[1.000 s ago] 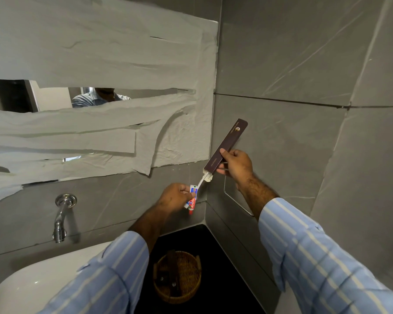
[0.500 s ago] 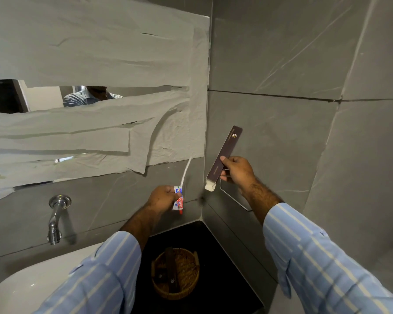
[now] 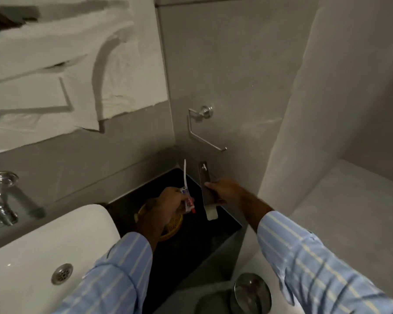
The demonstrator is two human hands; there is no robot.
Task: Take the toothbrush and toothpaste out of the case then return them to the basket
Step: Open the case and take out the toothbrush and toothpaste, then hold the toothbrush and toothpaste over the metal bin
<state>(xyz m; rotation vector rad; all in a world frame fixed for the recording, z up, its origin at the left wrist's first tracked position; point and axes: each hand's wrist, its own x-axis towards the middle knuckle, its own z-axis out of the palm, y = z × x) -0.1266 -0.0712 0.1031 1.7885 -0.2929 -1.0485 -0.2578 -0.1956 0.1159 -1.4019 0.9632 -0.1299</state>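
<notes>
My left hand [image 3: 168, 200] grips a white toothbrush [image 3: 185, 173], whose handle sticks up, together with a small red-and-white toothpaste tube [image 3: 189, 203]. It hovers just above the woven basket [image 3: 173, 225], which stands on the black counter [image 3: 191, 241] and is mostly hidden by that hand and wrist. My right hand [image 3: 222, 191] holds the dark brown case [image 3: 205, 184] upright, to the right of the basket, with a white flap [image 3: 211, 214] hanging from its lower end.
A white sink [image 3: 43, 250] with a drain lies at the lower left, under a chrome wall tap [image 3: 1, 196]. A chrome holder [image 3: 202, 128] juts from the right wall. Paper covers the mirror [image 3: 66, 64]. A round metal lid [image 3: 252, 291] sits at the bottom.
The view has tilted down. Both hands have lowered toward the counter; my left hand with the toothbrush and toothpaste now sits just over the basket, apart from the case.
</notes>
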